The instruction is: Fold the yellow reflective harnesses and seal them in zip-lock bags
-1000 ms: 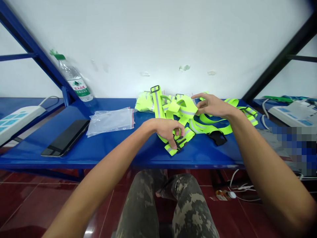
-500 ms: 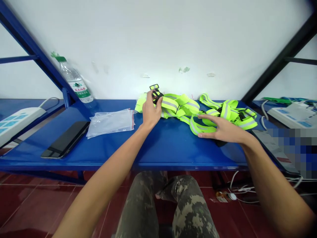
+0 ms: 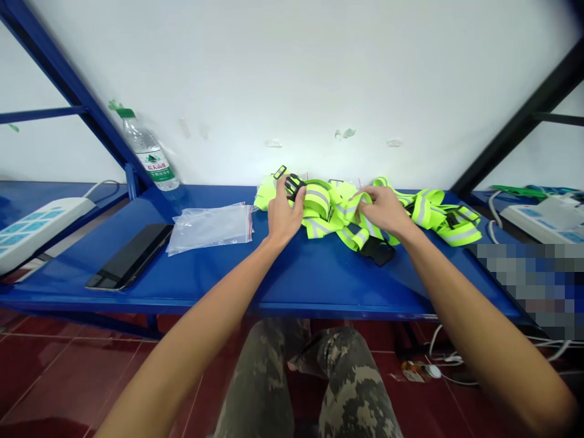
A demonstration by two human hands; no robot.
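Note:
Neon yellow reflective straps (image 3: 319, 198) with grey stripes lie in a tangled heap along the back of the blue table. My left hand (image 3: 286, 213) pinches a black plastic buckle (image 3: 294, 185) at the heap's left end. In the middle of the heap, my right hand (image 3: 385, 210) has its thumb and fingers closed on a strap (image 3: 360, 207); the fingertips are partly hidden by the webbing. Another black buckle (image 3: 378, 249) rests on the table just below the right hand. More straps (image 3: 456, 225) are bunched to the right.
Clear zip bags (image 3: 212, 228) lie left of the straps, beside a black phone (image 3: 130, 257). A water bottle (image 3: 155, 158) leans at the back left. White power strips (image 3: 41, 225) sit at the left. The blue table (image 3: 319, 286) ends just above my knees.
My right hand has moved left and up and closed from a spread pose onto a strap. The straps near it have shifted, uncovering the lower black buckle. My left hand still holds its buckle.

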